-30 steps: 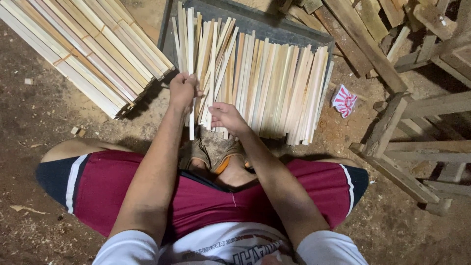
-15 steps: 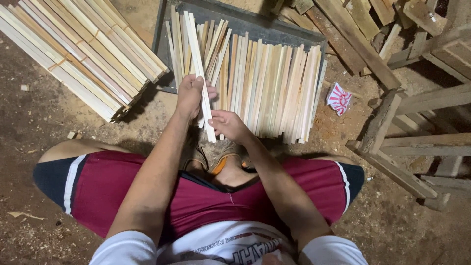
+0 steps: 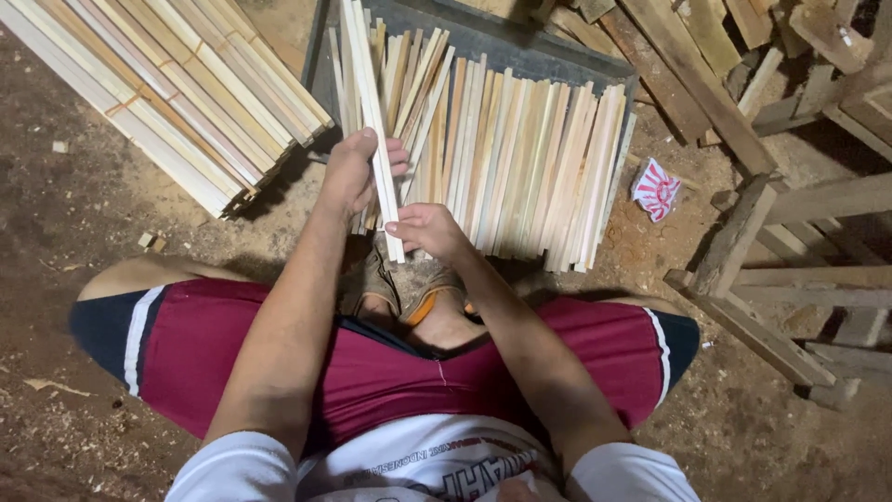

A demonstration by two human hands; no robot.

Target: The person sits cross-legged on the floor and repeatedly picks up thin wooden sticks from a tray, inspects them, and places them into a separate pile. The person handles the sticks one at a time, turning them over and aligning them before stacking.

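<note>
Packed dirt floor (image 3: 84, 232) strewn with shavings lies under us, and we sit on it with legs folded, red shorts (image 3: 372, 372) across our lap and sandalled feet (image 3: 400, 288) tucked in front. Our left hand (image 3: 351, 172) is wrapped around a pale wooden slat (image 3: 367, 88), thumb over its face and fingers curled behind, so that grip is closed on the stick roughly a third of the way up from its near end. Our right hand (image 3: 423, 228) pinches the same slat at its bottom tip between thumb and forefinger, the other fingers loosely bent. The slat stands tilted away from us, its far end reaching over the loose row of slats (image 3: 520, 158) that lies side by side on a dark flat tray (image 3: 520, 51) just beyond our feet. To the left, well apart from the tray, rests a tied bundle of longer slats (image 3: 177, 93), and to the right a heap of rough timber offcuts (image 3: 790, 186) with a small red-and-white wrapper (image 3: 656, 189) on the ground near it. We judge the slat to be light, stiff and dry, likely splintery along its sawn edges, and thin enough to snap if bent hard. Holding it near the middle with one hand and steadying an end with the other seems the surest way to keep it from swinging.
</note>
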